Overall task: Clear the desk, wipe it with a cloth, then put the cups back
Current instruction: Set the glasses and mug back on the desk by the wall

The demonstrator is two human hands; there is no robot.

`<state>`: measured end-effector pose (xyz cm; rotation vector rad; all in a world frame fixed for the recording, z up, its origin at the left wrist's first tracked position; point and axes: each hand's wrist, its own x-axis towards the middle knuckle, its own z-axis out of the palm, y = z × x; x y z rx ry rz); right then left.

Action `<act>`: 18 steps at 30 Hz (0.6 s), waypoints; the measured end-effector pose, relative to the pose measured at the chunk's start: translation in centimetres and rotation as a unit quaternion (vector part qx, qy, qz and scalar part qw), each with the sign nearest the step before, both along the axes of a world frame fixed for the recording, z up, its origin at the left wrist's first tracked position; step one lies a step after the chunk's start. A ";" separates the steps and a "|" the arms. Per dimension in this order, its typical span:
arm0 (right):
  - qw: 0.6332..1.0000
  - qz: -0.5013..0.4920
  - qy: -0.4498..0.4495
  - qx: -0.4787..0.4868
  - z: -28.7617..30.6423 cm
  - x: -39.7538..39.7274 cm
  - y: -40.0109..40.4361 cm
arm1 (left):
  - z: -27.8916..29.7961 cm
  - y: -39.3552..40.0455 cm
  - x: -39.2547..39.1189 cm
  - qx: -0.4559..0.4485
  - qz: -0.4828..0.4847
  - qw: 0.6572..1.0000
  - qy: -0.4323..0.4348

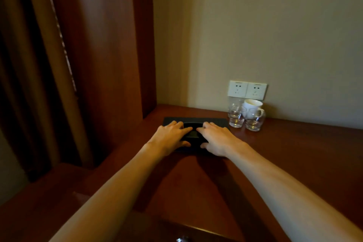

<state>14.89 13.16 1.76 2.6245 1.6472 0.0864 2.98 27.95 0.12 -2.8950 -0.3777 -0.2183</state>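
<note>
A flat black tray (214,121) lies on the dark wooden desk (294,153) near the back left corner. My left hand (170,136) and my right hand (218,139) both rest on it side by side, fingers spread and nearly straight, fingertips almost meeting over a dark round recess in the tray. To the right of the tray, against the wall, stand two clear glass cups (236,117) (254,121), a third glass partly hidden behind them, and a white mug (252,105). No cloth is in view.
A double wall socket (247,89) sits just above the cups. A tall wooden panel (110,45) and a brown curtain (39,65) close off the left side. The desk's front edge (196,228) runs low in the view.
</note>
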 end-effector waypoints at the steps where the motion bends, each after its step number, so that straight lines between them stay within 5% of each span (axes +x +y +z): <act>1: 1.000 -0.011 0.007 0.005 -0.6 1.0 -0.4 | -0.5 -0.1 1.2 -0.008 -0.007 1.000 0.000; 8: 0.991 -0.072 -0.003 0.116 -4.6 7.3 1.3 | -3.4 2.2 8.2 -0.045 0.060 0.995 -0.062; 18: 0.986 -0.100 -0.055 0.125 -5.1 16.4 11.2 | -4.7 9.8 18.3 -0.006 0.126 0.987 -0.098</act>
